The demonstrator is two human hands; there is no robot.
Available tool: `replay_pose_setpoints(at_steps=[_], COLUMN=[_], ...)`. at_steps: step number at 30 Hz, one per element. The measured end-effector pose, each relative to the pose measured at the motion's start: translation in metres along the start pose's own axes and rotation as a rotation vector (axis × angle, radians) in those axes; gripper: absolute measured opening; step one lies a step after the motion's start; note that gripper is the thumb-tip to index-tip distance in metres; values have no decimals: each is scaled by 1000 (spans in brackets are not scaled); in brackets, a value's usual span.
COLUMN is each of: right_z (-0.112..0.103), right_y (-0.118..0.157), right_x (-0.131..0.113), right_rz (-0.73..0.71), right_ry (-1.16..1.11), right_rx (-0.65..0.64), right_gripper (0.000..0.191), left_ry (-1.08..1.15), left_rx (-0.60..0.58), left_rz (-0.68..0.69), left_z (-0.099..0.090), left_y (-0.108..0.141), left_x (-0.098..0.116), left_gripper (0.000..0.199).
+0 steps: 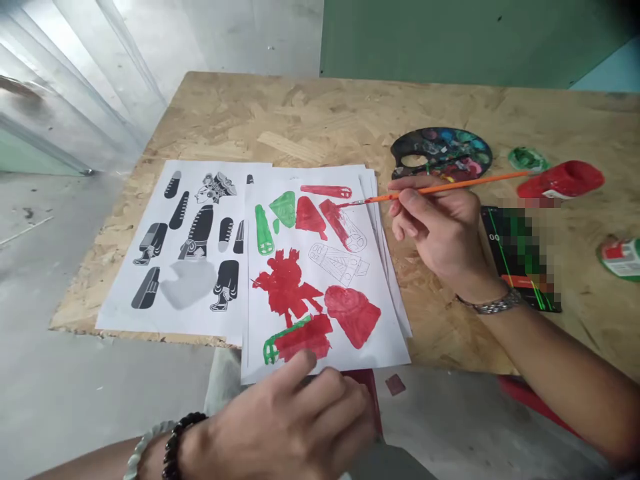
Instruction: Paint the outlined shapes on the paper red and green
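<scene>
Head view: one right hand, fingers closed round an orange paintbrush, its tip at a red shape on the partly painted sheet; one left hand, fingers loosely curled, over the sheet's near edge, grip unclear. Also one printed sheet to the left, and one palette beyond the right hand, on a chipboard table.
</scene>
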State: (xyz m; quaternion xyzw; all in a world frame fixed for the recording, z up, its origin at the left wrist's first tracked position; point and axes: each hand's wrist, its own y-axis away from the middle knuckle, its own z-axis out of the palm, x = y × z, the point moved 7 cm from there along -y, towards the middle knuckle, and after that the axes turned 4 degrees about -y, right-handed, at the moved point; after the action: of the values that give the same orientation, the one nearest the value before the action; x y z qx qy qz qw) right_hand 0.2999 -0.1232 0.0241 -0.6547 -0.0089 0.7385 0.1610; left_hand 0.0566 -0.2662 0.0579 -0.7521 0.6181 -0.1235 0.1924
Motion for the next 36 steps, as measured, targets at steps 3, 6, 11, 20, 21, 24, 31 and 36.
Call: replay_pose_setpoints(at_steps=[3,6,11,20,21,24,31,36], right_z=[-1,6,11,14,14,16,15,9], right_y=[1,2,3,5,5,3,8,18], right_x=[-13,-20,-17,-10,-10,-8,1,5], right_rz=[-43,-28,19,33,28,13,-74,-99], right_ry=[12,24,11,50,61,78,108,112], right_rx=[12,-52,-74,-146,-162,-182,-53,-26], right_gripper=[14,14,20,20,21,19,14,6], left_ry=[-2,-2,-37,-116,-119,-140,-39,-5], left_rx=[12,24,20,9,11,19,8,-83], left_rz=[-74,-137,-205,-252,-252,-241,-410,-449], left_z=[-1,-3,-9,-14,-17,-28,-5,44], left_y=[10,21,35,56,57,46,-33,-55], left_x=[-12,-24,-38,-46,-48,-69,-206,-254], left_gripper=[3,5,11,19,18,15,17,21])
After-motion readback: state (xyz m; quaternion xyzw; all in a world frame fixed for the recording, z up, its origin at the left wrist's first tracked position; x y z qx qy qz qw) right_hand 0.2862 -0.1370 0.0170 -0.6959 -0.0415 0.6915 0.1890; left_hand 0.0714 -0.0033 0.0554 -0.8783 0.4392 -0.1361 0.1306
